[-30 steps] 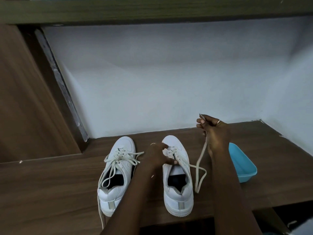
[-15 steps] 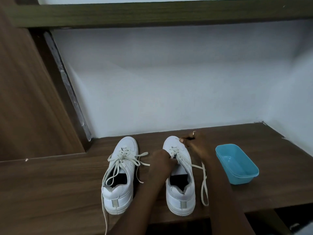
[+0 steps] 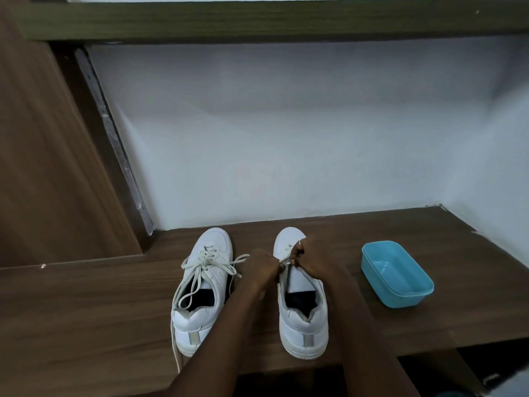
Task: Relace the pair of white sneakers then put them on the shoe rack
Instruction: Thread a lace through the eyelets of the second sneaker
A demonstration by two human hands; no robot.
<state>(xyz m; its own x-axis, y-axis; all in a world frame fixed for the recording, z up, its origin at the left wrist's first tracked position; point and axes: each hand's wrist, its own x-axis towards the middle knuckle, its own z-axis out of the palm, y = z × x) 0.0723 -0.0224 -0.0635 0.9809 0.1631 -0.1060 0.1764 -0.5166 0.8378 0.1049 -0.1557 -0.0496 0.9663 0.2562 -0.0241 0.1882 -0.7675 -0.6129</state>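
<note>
Cream lace (image 3: 284, 262) pinched between left hand (image 3: 263, 267) and right hand (image 3: 312, 260).

Dim, soft indoor light; faint shadows; wide-angle bending at edges; slight overall softness.

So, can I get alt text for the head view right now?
The left hand and right hand pinch the lace at the eyelets of the right white sneaker on a wooden shelf. The left sneaker stands beside it, loosely laced, ends trailing; an empty blue tub sits to the right.
</note>
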